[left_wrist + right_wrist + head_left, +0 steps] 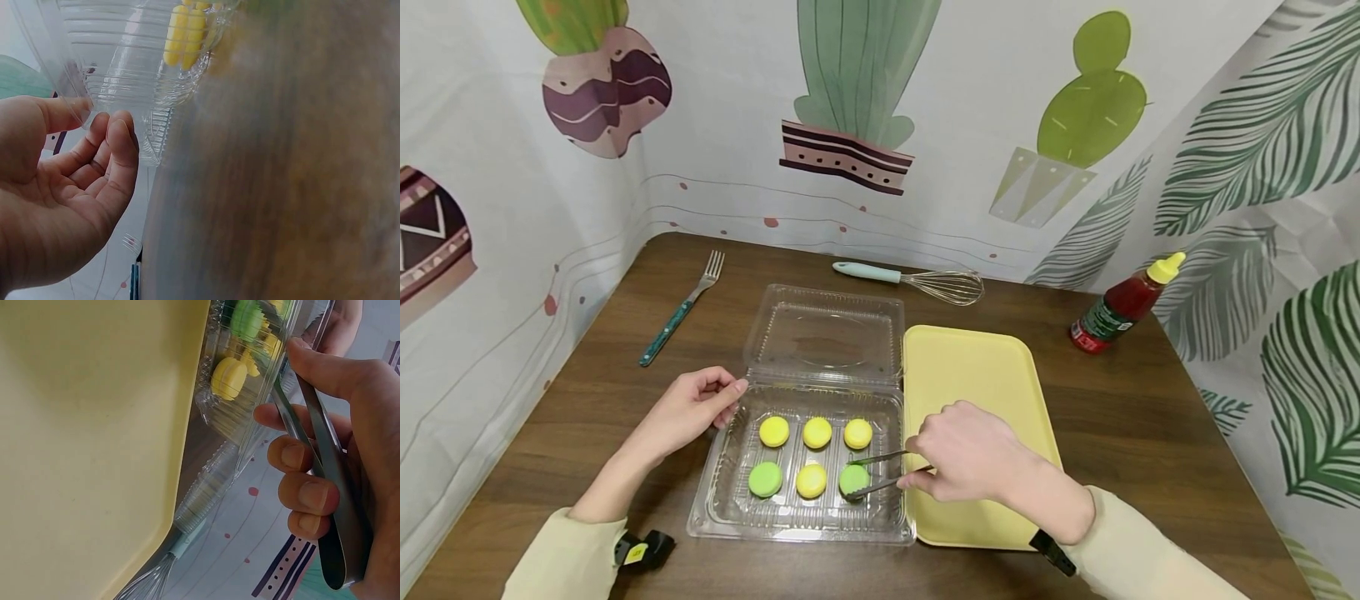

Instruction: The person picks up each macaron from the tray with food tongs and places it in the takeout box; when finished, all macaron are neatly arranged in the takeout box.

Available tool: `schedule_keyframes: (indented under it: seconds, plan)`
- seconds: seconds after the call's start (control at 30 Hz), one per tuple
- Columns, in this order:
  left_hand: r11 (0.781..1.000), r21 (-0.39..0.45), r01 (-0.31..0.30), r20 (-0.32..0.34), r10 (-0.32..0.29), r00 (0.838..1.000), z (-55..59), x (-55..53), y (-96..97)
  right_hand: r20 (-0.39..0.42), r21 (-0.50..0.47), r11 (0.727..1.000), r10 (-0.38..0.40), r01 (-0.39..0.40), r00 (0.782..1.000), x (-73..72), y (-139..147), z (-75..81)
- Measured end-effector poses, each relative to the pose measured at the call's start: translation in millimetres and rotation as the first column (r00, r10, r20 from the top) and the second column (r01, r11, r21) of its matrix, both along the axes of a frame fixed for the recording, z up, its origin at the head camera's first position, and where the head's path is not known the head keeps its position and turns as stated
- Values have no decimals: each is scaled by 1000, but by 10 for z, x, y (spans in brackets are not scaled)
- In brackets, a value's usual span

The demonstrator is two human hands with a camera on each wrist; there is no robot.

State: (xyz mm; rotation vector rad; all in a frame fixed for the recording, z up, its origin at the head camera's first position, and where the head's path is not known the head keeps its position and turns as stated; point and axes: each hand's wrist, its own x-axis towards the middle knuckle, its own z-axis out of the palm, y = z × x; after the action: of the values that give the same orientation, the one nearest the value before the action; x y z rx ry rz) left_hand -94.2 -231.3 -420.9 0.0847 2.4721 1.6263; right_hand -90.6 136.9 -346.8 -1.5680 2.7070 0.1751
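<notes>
A clear plastic clamshell container (805,532) lies with its lid (827,304) folded back. Inside are several yellow and green macarons in two rows. My left hand (688,412) pinches the container's left rim near the hinge, thumb above and fingertips below in the left wrist view. Metal tongs (337,512) are gripped in my right hand (966,454), thumb on one arm and fingers round the other. The tips of the tongs straddle the green macaron (853,478) at the front right. Another green macaron (765,479) sits front left, with a yellow one (811,481) between them.
Right beside the container lies a yellow tray (973,367), partly under my right hand. A whisk (917,279) lies behind, and a fork (681,312) at the left. The red sauce bottle (1116,312) with a yellow cap stands back right, near the patterned cloth.
</notes>
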Motion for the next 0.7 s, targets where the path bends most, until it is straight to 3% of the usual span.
schedule_keyframes:
  seconds: [0.7]
  plan:
    - [1000,6,-3,-2,3,1000,21,9,-4,-15,54,998,-36,36,999,26,-44,23]
